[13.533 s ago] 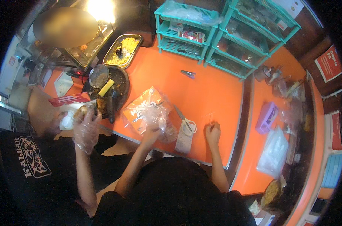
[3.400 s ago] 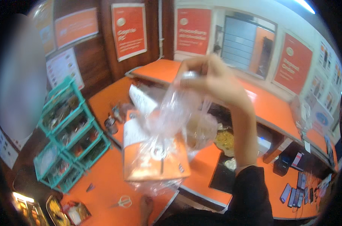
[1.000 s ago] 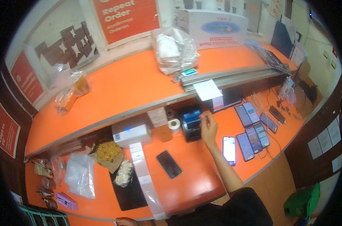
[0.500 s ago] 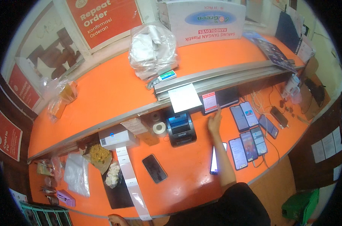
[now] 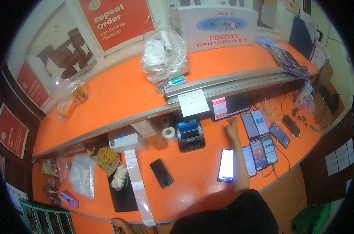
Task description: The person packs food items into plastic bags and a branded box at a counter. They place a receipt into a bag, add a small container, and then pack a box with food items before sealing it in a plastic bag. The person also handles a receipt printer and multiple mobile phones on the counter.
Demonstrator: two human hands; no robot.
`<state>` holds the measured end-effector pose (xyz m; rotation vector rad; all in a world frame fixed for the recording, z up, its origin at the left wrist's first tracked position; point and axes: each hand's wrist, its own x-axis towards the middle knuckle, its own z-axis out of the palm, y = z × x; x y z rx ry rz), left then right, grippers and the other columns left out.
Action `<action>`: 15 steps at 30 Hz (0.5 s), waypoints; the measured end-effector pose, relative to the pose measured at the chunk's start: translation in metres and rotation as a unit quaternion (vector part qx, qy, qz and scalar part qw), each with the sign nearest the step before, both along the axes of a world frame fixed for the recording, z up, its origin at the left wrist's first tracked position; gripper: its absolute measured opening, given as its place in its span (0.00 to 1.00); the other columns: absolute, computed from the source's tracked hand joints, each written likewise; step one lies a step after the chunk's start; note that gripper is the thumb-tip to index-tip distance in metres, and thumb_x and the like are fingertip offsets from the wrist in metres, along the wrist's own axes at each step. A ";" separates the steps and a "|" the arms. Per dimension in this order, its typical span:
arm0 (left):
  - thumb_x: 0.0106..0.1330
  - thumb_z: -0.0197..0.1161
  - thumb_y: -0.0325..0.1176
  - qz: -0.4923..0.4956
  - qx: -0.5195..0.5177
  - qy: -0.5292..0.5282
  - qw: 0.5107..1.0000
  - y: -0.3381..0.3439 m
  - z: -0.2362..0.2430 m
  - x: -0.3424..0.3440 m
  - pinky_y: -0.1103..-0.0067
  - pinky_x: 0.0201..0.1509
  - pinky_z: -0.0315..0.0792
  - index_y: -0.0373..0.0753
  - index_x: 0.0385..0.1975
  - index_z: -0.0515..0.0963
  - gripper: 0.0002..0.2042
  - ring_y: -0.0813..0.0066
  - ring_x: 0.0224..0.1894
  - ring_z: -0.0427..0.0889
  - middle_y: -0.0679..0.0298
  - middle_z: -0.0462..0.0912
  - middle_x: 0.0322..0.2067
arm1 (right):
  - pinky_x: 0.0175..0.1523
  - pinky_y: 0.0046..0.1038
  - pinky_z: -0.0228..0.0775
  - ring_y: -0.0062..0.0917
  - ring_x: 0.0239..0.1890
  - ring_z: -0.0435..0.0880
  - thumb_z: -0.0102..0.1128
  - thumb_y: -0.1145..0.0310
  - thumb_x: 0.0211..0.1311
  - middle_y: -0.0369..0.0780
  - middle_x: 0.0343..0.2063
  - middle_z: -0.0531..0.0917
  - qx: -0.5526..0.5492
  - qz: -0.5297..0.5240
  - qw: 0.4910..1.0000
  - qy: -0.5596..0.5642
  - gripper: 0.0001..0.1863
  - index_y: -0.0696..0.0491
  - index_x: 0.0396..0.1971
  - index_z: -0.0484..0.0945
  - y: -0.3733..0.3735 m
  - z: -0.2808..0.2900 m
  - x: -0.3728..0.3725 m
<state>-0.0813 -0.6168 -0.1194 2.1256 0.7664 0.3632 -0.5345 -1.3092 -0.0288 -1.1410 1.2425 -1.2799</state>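
Note:
My right hand [image 5: 231,127] hovers or rests just in front of a dark tablet [image 5: 238,106] that leans under the raised shelf; its fingers are apart and hold nothing. A red and white card [image 5: 219,107] covers the tablet's left part. Beside my right forearm lies a phone [image 5: 225,165] with a bright white screen. Several more phones, among them one with a dark case edge [image 5: 258,155], lie to the right of that arm, one partly hidden by it. At the counter's near edge is my left hand [image 5: 121,224], with its fingers mostly hidden.
A black receipt printer [image 5: 190,134] stands mid-counter, with a dark phone [image 5: 161,173] to its left. From a white label printer [image 5: 126,140] a long paper strip [image 5: 137,187] runs over the near edge. Loose cables [image 5: 271,107] tangle at the right. A carton [image 5: 220,29] sits on the upper shelf.
My right hand has drawn back from the tablet's lower edge, and its pointing finger has bent. The bright phone shows more fully beside my forearm. The whole view has shifted slightly.

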 end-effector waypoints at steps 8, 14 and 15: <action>0.71 0.43 0.53 -0.024 -0.067 -0.071 0.995 -0.007 0.003 -0.005 0.53 0.54 0.67 0.18 0.56 0.64 0.35 0.34 0.52 0.75 0.30 0.71 0.53 | 0.46 0.34 0.77 0.32 0.43 0.81 0.51 0.81 0.54 0.44 0.39 0.77 -0.075 -0.009 0.993 0.090 0.21 0.52 0.49 0.63 0.059 -0.002 0.013; 0.71 0.42 0.56 -0.022 -0.061 -0.097 0.993 0.001 -0.012 0.001 0.53 0.48 0.70 0.18 0.47 0.69 0.35 0.36 0.44 0.76 0.30 0.74 0.44 | 0.37 0.26 0.78 0.23 0.29 0.83 0.49 0.81 0.61 0.39 0.28 0.80 -0.083 0.093 0.992 0.032 0.09 0.56 0.40 0.72 0.110 0.024 0.029; 0.72 0.43 0.53 -0.039 -0.051 -0.096 0.993 0.003 -0.015 0.003 0.55 0.45 0.71 0.20 0.45 0.70 0.31 0.39 0.42 0.76 0.33 0.75 0.42 | 0.37 0.26 0.78 0.23 0.29 0.83 0.49 0.81 0.62 0.39 0.27 0.80 -0.073 0.115 0.990 0.040 0.08 0.56 0.39 0.73 0.117 0.030 0.031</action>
